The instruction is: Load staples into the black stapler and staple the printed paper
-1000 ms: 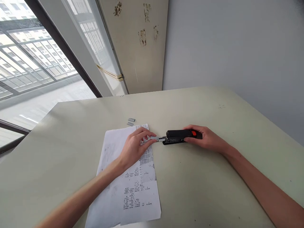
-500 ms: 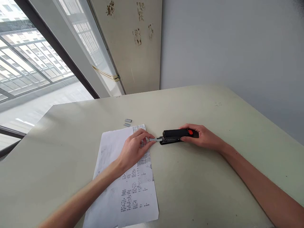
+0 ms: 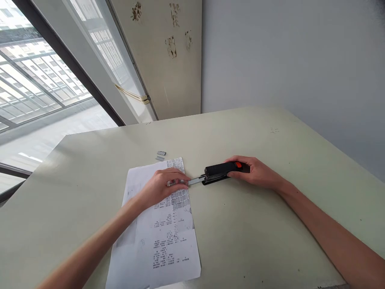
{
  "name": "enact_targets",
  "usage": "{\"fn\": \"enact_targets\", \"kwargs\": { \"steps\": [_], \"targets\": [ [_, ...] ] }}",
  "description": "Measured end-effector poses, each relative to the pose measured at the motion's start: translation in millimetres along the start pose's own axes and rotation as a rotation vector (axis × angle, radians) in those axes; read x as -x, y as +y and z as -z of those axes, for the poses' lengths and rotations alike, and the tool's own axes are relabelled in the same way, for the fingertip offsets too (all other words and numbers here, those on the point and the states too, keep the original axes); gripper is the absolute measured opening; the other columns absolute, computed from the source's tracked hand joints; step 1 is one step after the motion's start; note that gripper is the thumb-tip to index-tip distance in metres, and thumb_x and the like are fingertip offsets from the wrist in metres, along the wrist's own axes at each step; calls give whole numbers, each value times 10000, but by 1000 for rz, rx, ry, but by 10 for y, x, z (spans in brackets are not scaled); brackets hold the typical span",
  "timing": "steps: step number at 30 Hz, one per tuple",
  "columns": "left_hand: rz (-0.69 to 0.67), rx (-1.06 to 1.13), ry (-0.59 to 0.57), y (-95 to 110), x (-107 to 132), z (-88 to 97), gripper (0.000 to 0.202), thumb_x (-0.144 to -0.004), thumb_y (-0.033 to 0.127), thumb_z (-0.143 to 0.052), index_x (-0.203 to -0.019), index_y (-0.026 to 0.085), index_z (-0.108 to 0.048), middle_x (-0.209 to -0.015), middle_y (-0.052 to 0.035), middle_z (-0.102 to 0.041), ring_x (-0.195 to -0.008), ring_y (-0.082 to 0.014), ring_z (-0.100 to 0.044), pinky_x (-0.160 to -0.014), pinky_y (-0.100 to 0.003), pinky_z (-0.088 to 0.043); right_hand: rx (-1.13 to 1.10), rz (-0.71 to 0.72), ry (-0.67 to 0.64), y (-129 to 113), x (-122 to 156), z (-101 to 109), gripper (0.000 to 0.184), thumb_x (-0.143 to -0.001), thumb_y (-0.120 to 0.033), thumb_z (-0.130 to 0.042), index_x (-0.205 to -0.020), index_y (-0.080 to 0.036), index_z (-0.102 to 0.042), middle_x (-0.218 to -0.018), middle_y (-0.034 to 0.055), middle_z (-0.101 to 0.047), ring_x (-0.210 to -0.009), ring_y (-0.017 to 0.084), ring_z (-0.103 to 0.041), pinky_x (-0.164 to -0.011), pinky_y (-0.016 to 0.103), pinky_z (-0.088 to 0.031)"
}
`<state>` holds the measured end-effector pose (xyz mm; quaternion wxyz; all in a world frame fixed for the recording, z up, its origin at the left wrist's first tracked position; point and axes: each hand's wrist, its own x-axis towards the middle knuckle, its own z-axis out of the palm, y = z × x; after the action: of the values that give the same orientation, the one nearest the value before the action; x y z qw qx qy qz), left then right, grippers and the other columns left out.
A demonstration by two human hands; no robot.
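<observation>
My right hand (image 3: pixel 249 170) wraps round the rear of a black stapler (image 3: pixel 219 169) with an orange-red patch on top. The stapler lies on the table, its front end toward the left. From that end sticks out a narrow silver staple tray (image 3: pixel 196 181). The fingertips of my left hand (image 3: pixel 168 182) pinch the tray's outer end, partly covering it. Beneath the left hand and forearm lie printed paper sheets (image 3: pixel 168 253). Two small grey staple strips (image 3: pixel 161 153) rest on the table just past the paper's far edge.
A pale table (image 3: pixel 255 224) carries everything. Behind it are a grey wall (image 3: pixel 285 56) and a cream panel (image 3: pixel 177 80) with brown marks. At the left is a window (image 3: pixel 39 76) with railings outside.
My left hand has moved left and slightly down, drawing the silver tray farther out of the stapler. The stapler's front has tipped slightly downward; my right hand keeps its grip.
</observation>
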<state>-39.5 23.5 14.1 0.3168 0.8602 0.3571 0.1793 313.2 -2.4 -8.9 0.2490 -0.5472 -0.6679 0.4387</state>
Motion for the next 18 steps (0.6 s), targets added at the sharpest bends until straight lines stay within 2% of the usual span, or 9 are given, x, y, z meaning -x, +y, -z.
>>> {"fn": "enact_targets", "kwargs": {
  "steps": [5, 10, 15, 18],
  "targets": [
    [-180, 9, -5, -74, -270, -89, 300, -997, 513, -693, -971, 232, -794, -923, -27, -771, -817, -168, -680, -746, -290, -523, -18, 25, -14, 3, -15, -11, 474, -852, -683, -726, -1148, -313, -761, -1078, 38, -741, -969, 274, -641, -846, 390, -522],
    [-243, -117, 40, -48, -575, -222, 469, -952, 659, -667, -869, 202, -736, -745, 11, -688, -639, -131, -576, -599, -264, -410, -38, 81, 12, -21, -10, -35, 493, -845, -706, -725, -1114, -295, -762, -1064, 41, -754, -971, 270, -652, -871, 394, -523],
    [-302, -198, 88, -37, -621, -291, 512, -1037, 643, -538, -836, 193, -677, -713, 18, -660, -622, -125, -574, -619, -268, -391, -22, 128, 48, -4, -9, -61, 471, -853, -706, -721, -1086, -298, -761, -1004, 32, -755, -925, 254, -652, -825, 378, -526],
    [-282, -234, 110, -35, -605, -327, 512, -1063, 628, -492, -847, 196, -660, -726, 15, -660, -628, -131, -586, -628, -272, -408, 0, 133, 48, 16, -7, -68, 460, -863, -691, -719, -1093, -295, -760, -1018, 40, -758, -933, 262, -653, -814, 379, -527]
  ]
}}
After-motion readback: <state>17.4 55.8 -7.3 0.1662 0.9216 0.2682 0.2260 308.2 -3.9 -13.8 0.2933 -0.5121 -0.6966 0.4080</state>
